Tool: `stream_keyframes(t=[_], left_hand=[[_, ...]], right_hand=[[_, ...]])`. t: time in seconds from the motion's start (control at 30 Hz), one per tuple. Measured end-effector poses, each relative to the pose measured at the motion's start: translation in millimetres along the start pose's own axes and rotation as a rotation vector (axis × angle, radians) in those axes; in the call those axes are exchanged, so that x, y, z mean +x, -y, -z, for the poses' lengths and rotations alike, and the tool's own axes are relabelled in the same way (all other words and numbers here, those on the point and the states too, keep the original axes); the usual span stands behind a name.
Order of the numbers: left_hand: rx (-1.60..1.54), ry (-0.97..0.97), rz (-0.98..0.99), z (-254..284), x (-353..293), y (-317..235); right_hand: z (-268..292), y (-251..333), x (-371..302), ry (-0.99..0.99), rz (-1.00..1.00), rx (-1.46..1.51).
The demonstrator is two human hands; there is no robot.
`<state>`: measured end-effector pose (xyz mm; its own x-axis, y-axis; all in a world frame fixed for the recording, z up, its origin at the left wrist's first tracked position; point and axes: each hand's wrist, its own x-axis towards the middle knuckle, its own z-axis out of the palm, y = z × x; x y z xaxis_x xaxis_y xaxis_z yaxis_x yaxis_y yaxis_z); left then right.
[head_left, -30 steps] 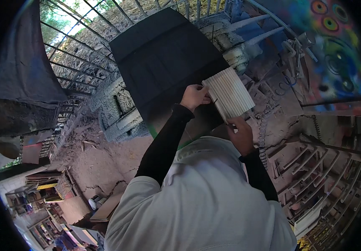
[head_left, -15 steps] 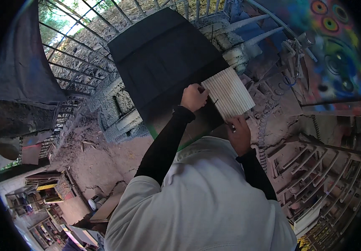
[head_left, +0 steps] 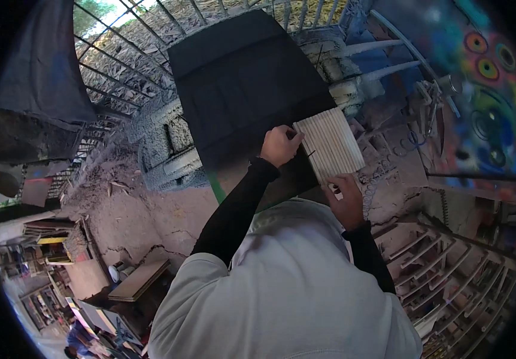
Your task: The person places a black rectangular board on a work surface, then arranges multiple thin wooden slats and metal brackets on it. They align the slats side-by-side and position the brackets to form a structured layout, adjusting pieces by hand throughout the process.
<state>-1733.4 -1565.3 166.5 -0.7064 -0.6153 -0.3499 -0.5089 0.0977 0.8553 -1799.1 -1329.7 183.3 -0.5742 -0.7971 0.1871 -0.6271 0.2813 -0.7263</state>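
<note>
A pale ribbed panel (head_left: 334,146) lies over the right near part of a large black board (head_left: 246,78). My left hand (head_left: 279,145) is closed, its thumb and fingers pinched at the panel's left edge. At the near corner of the same panel, my right hand (head_left: 346,200) closes thumb and forefinger on the edge, leaving a small gap behind the fingertips. A short thin dark stick-like piece (head_left: 310,154) crosses the panel's left edge between the hands. The board's near edge shows a green tint. The fingertips' undersides are hidden.
Rough grey blocks (head_left: 171,143) stand beside the board, before a metal bar grille (head_left: 114,69). A coiled hose (head_left: 373,194) hangs at right, near a slatted rack (head_left: 443,257) and a paint-splashed panel (head_left: 485,113). Another person (head_left: 80,338) is far off, lower left.
My view has turned slightly, so the surroundings shift. Both hands stay at the ribbed panel's edges. The panel sits at a slightly different angle in the picture.
</note>
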Motion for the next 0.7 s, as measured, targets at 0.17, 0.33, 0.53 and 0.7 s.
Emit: stream_keyframes(t=[0.17, 0.33, 0.53, 0.7], left_hand=[[0.001, -0.382, -0.218, 9, -15, 19], [-0.09, -0.623, -0.158, 50, -61, 21], [-0.067, -0.867, 0.055, 85, -91, 43], [-0.113, -0.963, 0.106, 80, -107, 39]], right_hand=[[46, -5, 46, -0.188, 0.103, 0.058], [81, -27, 110, -0.176, 0.009, 0.181], [84, -62, 191, -0.069, 0.175, 0.166], [74, -81, 239, 0.075, 0.035, 0.254]])
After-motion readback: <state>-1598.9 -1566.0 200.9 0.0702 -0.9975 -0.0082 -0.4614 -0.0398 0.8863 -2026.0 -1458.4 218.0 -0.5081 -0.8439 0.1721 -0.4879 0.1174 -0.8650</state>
